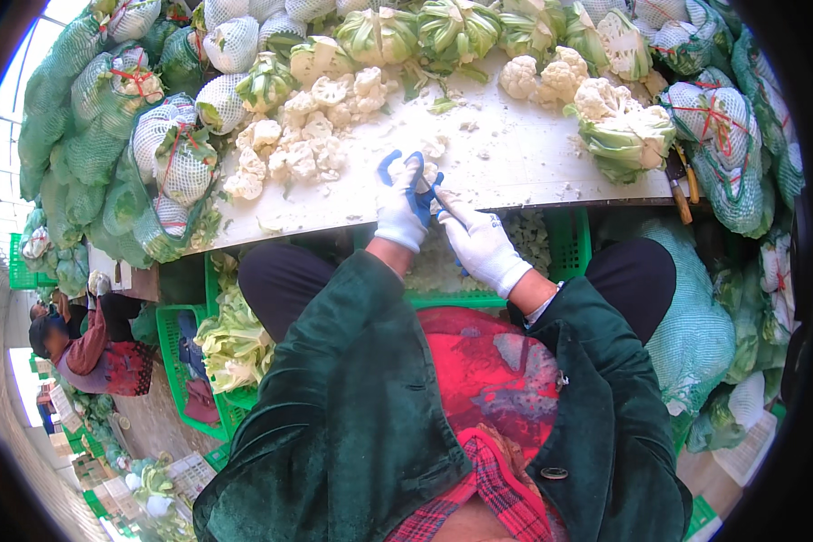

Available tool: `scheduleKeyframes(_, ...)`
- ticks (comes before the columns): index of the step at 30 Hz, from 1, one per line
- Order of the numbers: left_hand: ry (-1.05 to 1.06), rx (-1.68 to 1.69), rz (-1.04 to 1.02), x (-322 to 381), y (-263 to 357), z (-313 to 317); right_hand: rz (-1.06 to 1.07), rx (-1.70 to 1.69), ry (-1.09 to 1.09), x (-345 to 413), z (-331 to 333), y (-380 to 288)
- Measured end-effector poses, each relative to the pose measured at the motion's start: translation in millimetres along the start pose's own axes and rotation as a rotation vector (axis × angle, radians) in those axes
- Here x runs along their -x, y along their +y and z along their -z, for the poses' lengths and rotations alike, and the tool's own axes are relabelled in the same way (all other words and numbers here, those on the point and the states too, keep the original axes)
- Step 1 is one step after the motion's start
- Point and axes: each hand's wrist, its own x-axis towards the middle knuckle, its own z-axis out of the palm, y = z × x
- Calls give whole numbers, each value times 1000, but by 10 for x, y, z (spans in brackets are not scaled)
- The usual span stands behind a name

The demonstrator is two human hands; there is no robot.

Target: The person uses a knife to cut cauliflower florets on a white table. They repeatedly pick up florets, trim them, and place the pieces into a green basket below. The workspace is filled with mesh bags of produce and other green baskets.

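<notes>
Both my hands wear white gloves with blue palms and meet over the near edge of a white tabletop [379, 193]. My left hand [406, 203] is closed around a pale cauliflower piece [428, 169], partly hidden by the fingers. A small knife [428, 184] is in my right hand [477, 240], its blade pointing at that piece. Cut cauliflower florets [311, 139] lie heaped on the left of the table. Whole cauliflowers with leaves [457, 30] line the far side, and a trimmed leafy cauliflower [620, 129] sits at the right.
Net sacks of wrapped cauliflowers [176, 162] flank the table on the left and right [718, 135]. Knives [679, 193] lie at its right end. Under the edge is a green crate [569, 240] with florets; another crate [176, 352] stands lower left. A co-worker [95, 345] sits far left.
</notes>
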Motion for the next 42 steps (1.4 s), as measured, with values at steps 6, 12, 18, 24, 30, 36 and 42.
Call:
scheduleKeyframes(6, 140, -56, -61, -14, -21, -25, 99, 294, 17, -28, -25, 77)
scheduleKeyframes(12, 200, -328, -240, -110, -74, 10, 115, 439, -23, -56, -15, 206)
scheduleKeyframes(18, 144, 40, 86, -234, 83, 196, -546, -380, 49, -153, 35, 132)
scheduleKeyframes(24, 97, -669, -134, -297, 13, 291, -523, -273, -13, -181, 71, 156)
scheduleKeyframes(30, -120, -1306, -248, -422, 112, 280, -109, 140, 62, -169, 64, 334)
scheduleKeyframes(36, -57, -1566, -191, -308, 107, 202, -79, 214, 49, -140, 31, 407)
scheduleKeyframes(42, -61, -1538, -145, -239, -39, 209, -411, -102, 81, -186, 14, 319)
